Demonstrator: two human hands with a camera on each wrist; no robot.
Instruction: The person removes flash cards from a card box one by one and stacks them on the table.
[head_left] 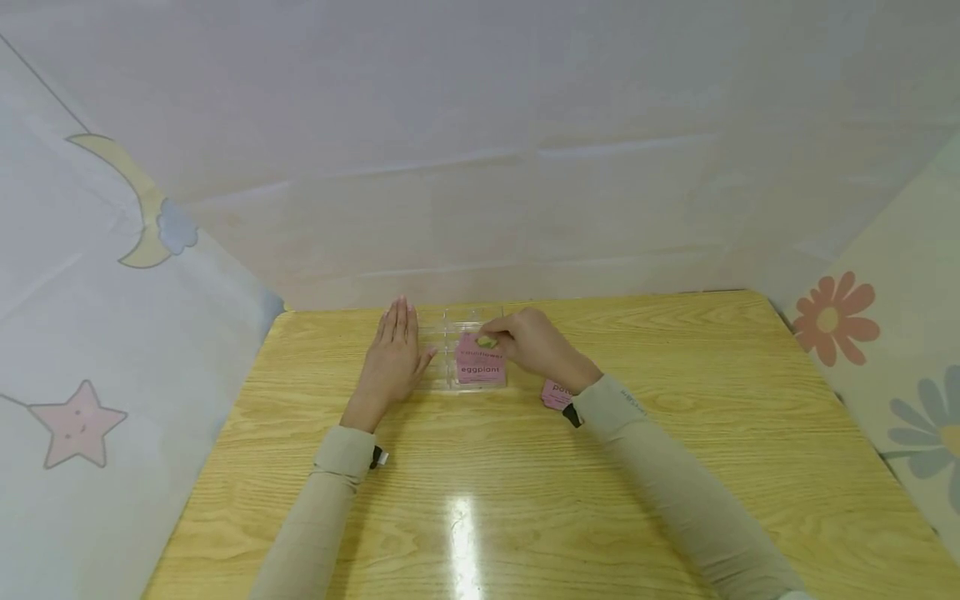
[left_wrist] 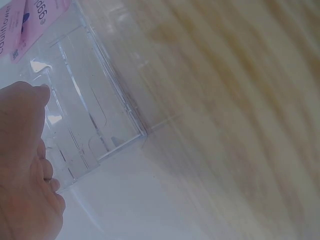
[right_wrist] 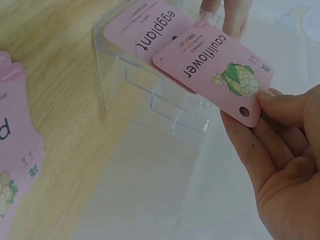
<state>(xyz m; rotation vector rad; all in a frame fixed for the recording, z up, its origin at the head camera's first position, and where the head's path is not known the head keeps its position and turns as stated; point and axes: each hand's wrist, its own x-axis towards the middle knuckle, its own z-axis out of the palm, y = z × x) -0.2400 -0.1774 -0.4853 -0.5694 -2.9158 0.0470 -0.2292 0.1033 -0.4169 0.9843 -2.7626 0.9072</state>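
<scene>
Right-hand pinch: the right hand (right_wrist: 287, 160) is clamped on the cauliflower card (right_wrist: 210, 70), thumb on the printed face and fingers beneath, by the punched hole (right_wrist: 244, 111) — a hold that leaves the word uncovered and the far end free.
Cauliflower card: slanted above the clear holder (right_wrist: 142, 97), overlapping the eggplant card (right_wrist: 125, 30); a further pink edge seems to show under it.
Eggplant card: leaning in the holder, face outward, probably propped by the plastic so its name stays readable.
Left-hand rest: the left hand (head_left: 392, 358) holds nothing; its fingers lie straight and together over the holder's left part, thumb spread aside — seemingly to steady the light plastic.
Clear holder: on the wooden table (head_left: 465, 458), near its far edge, between both hands.
Potato card: the potato card (head_left: 557, 393) lies just beside the right wrist, partly hidden by it, apart from the holder and perhaps within easy reach.
</scene>
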